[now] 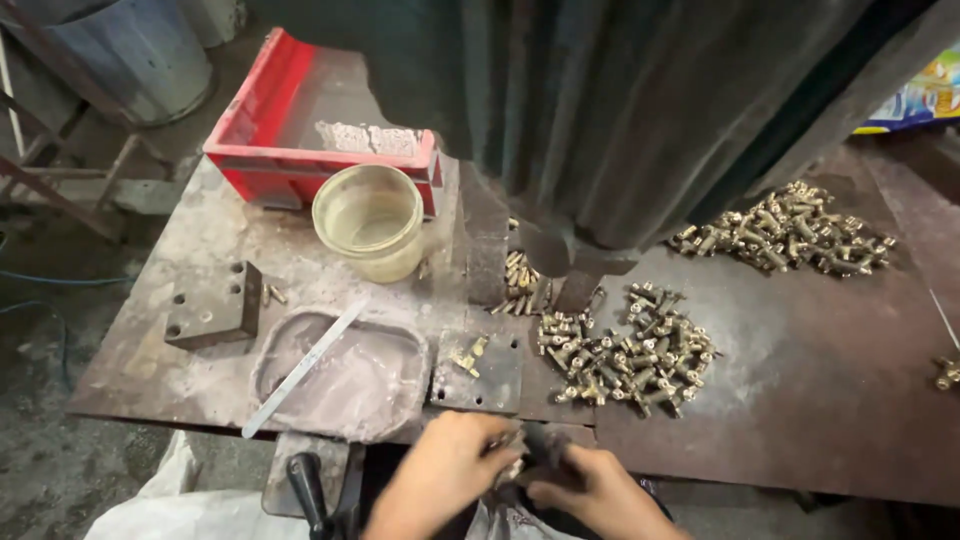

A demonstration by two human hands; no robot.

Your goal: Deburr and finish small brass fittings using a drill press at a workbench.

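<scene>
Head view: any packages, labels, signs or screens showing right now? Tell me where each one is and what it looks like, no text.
Printed package: far right edge, behind the table; only a corner shows, bright blue, yellow and green.
Pale label: on the inner wall of the red crate, back left; a worn whitish rectangular patch.
No signs or screens in view.

Dim overall, soft light from above w/ no hard glare. Big dark machine body [620, 110] up top is near black, detail lost, and shades the bench [820, 370] under it. Brass piles [625, 350] catch the light and read sharp; far pile [785, 240] also crisp. Glass jar [370, 220] shows a mild sheen. Both hands [520, 485] at bottom edge are motion-blurred, whatever they hold is smeared. Corners stretch a bit, wide-angle lens. Floor at left murky.
</scene>
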